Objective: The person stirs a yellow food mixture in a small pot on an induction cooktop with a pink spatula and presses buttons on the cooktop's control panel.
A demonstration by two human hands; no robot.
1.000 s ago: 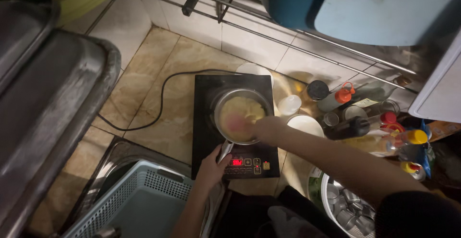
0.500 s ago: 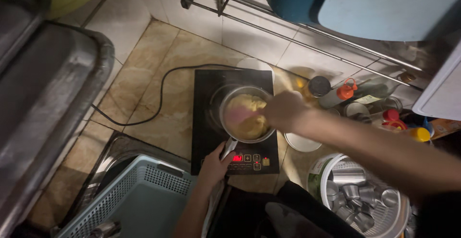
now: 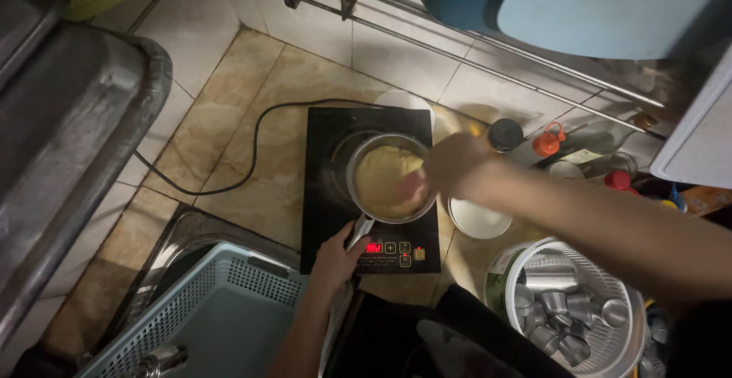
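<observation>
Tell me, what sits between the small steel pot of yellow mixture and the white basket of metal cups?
In the head view, a white bowl sits on the counter between the small steel pot and the white basket.

We look down on a beige marbled tile counter (image 3: pixel 252 111) meeting a white tiled wall (image 3: pixel 396 50) crossed by a thin metal rail (image 3: pixel 488 58). A dull steel sink edge (image 3: pixel 84 142) runs along our left, and light is dim and warm.

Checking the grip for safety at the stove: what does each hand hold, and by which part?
The left hand holds the pan by its handle. The right hand is over the pan; what it holds is blurred and cannot be told.
</observation>
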